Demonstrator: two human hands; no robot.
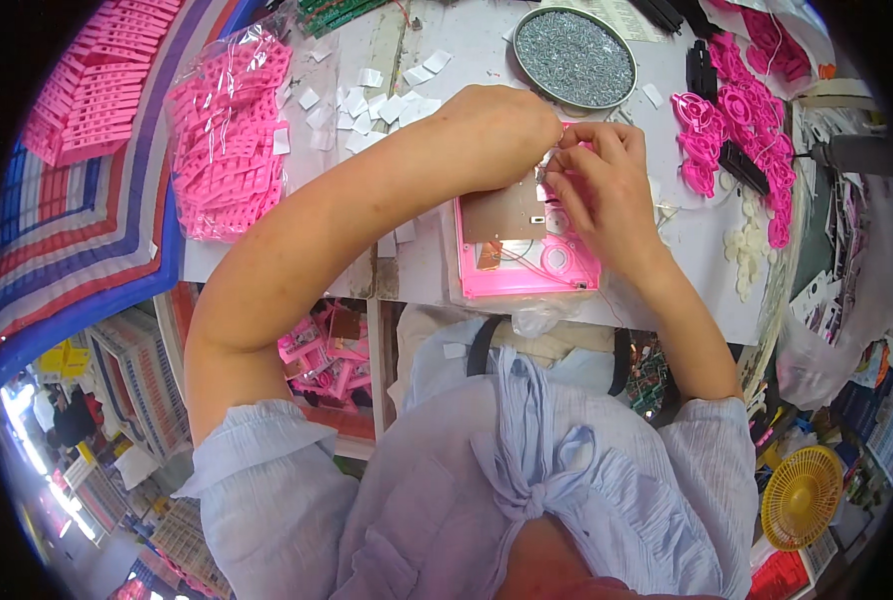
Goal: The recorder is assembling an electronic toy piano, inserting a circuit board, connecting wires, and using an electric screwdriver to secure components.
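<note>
Flat brown board lies inside open pink plastic case, thin red wires loose; left hand, fingers hidden; right hand, fingers curled, grip unclear.

Casing: pink plastic, smooth, glossy. Plate: brownish, smooth, dull sheen; material unclear. Bag: clear plastic film, crinkled, shiny. Small parts in dish: grey metal, glinting. Squares: white, paper-like, matt. Shirt: pale-blue cloth, finely crinkled. Fan: yellow plastic.

A striped sheet (seemingly plastic) lies at left, and a yellow fan stands lower right.
</note>
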